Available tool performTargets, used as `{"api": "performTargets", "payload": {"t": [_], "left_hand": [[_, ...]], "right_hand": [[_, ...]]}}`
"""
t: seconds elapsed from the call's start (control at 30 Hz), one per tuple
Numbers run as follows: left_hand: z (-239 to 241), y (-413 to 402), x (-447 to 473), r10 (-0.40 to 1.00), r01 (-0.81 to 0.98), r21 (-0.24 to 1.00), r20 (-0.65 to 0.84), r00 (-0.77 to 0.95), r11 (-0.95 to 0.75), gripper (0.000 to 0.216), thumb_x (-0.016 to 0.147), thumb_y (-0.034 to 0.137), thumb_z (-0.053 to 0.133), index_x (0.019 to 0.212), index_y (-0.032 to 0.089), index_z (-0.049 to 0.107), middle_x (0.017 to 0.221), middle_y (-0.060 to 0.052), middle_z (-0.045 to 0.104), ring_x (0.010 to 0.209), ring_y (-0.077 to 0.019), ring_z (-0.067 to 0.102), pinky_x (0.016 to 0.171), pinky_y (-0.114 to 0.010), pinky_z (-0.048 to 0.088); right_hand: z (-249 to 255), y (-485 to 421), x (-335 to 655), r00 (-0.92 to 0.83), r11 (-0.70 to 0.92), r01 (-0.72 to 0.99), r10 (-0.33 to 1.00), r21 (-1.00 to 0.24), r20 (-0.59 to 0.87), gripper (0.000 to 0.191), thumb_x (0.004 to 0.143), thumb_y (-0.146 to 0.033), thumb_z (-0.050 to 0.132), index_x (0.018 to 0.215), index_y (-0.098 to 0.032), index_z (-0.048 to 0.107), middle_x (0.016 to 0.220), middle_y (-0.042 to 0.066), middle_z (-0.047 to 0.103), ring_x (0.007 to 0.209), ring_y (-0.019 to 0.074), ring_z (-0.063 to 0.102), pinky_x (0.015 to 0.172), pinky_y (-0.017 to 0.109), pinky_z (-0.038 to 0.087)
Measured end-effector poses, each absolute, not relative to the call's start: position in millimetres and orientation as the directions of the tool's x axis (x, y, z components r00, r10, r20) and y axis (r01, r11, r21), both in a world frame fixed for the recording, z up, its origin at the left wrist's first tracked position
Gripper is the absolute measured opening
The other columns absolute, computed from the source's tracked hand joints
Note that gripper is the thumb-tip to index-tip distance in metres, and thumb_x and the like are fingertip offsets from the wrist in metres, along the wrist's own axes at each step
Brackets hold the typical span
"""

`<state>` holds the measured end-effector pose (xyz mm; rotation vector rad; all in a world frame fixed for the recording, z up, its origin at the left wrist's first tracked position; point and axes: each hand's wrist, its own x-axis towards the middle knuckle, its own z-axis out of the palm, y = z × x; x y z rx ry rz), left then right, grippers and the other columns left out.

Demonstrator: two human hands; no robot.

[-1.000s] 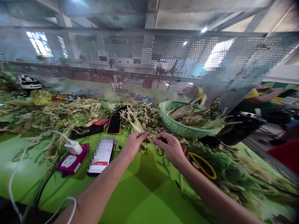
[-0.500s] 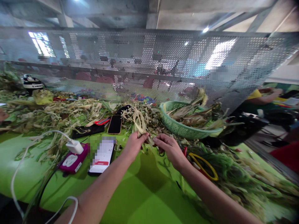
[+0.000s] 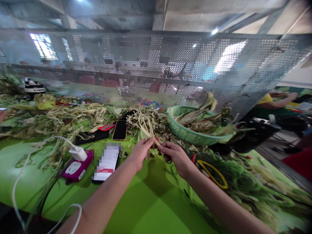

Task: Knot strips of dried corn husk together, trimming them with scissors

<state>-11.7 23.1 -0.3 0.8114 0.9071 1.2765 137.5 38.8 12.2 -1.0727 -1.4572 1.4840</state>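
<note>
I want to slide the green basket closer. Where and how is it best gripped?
Probably by the near left rim of the green basket, coming from the near side and hooking over the edge: it curves up largely bare there, while dry husks jut over the right end.

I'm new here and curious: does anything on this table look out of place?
Perhaps the lit phone and the purple power socket, since electrical things look odd beside heaps of dry plant strips. Those strips also lie strewn untidily across the green table, outside the green basket.

Strip in left hand, phones left, basket right
</note>
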Motion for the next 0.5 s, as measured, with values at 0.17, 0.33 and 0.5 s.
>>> {"api": "performTargets", "payload": {"t": [0.17, 0.33, 0.5], "left_hand": [[-5.0, 25.6, -8.6, 0.990, -0.561, 0.818, -0.075, 0.117, 0.128, 0.026, 0.077, 0.039, 0.066, 0.092, 0.017, 0.070, 0.099, -0.009, 0.070, 0.087, -0.0191, 0.064, 0.077, -0.031, 0.048], [-6.8, 25.0, -6.6, 0.982, -0.587, 0.795, -0.057, 0.183, 0.155, 0.027, 0.080, 0.037, 0.063, 0.097, 0.017, 0.069, 0.100, -0.011, 0.070, 0.087, -0.0205, 0.065, 0.078, -0.034, 0.049], [-1.3, 21.3, -4.2, 0.972, -0.597, 0.776, -0.089, 0.219, 0.205, 0.028, 0.081, 0.034, 0.062, 0.104, 0.019, 0.067, 0.098, -0.010, 0.069, 0.080, -0.0195, 0.065, 0.070, -0.032, 0.050]], "right_hand": [[9.9, 40.7, 137.4, -0.305, -0.002, 0.029, 0.952, -1.000, -0.011, 0.029, 0.067, -0.044, 0.073, 0.067, -0.018, 0.060, 0.061, -0.004, 0.051, 0.047, 0.0070, 0.037, 0.045, 0.023, 0.029], [8.2, 41.0, 137.3, -0.299, 0.032, 0.016, 0.954, -0.999, 0.026, 0.030, 0.068, -0.046, 0.072, 0.073, -0.017, 0.062, 0.064, -0.002, 0.055, 0.049, 0.0080, 0.043, 0.045, 0.022, 0.033], [7.0, 39.0, 135.1, -0.298, -0.035, -0.070, 0.954, -0.997, -0.013, 0.032, 0.065, -0.040, 0.077, 0.081, -0.018, 0.063, 0.075, 0.001, 0.063, 0.061, 0.0122, 0.058, 0.049, 0.022, 0.038]]}}
